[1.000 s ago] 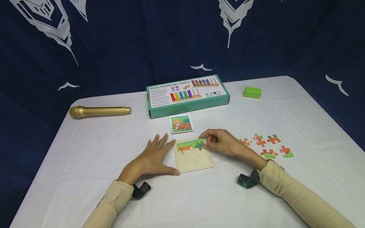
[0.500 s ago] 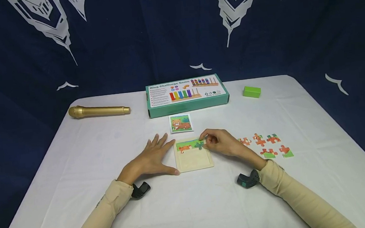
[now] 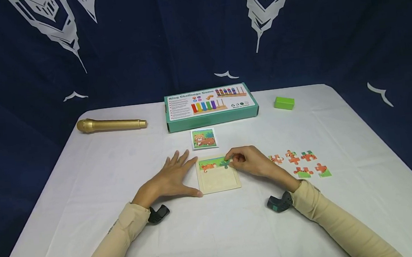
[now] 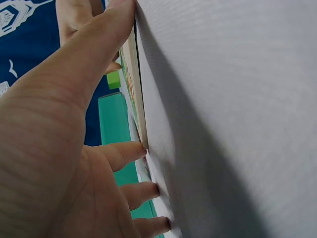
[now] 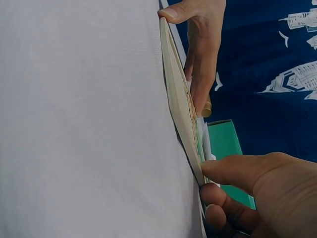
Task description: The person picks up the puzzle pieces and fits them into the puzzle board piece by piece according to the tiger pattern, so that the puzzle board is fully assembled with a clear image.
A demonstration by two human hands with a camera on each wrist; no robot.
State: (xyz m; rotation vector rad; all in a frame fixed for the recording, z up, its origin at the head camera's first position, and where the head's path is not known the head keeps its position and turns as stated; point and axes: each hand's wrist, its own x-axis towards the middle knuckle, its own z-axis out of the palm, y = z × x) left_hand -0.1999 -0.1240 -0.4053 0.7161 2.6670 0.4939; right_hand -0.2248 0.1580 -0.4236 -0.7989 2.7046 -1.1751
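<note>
A pale wooden puzzle tray (image 3: 220, 183) lies flat mid-table, its upper strip filled with green and orange jigsaw pieces. My left hand (image 3: 173, 177) spreads its fingers along the left side; thumb and index finger touch the tray's corners, as the left wrist view also shows. At the upper right corner, my right hand (image 3: 249, 160) pinches a green jigsaw piece with a palm tree (image 3: 226, 164), thumb and index fingertips on it and at the tray's rim. In the right wrist view, the thumb (image 5: 225, 168) lies on the tray's corner and the other fingers curl beside it.
Several loose jigsaw pieces (image 3: 303, 173) lie right of my right hand. Behind the tray are a tiger picture card (image 3: 204, 138) and a green game box (image 3: 212, 121). A gold microphone (image 3: 113, 125) lies back left, a green block (image 3: 284, 103) back right.
My right fingertips have shifted slightly left and down over the palm-tree piece's corner. The left hand and the tray stay in place.
</note>
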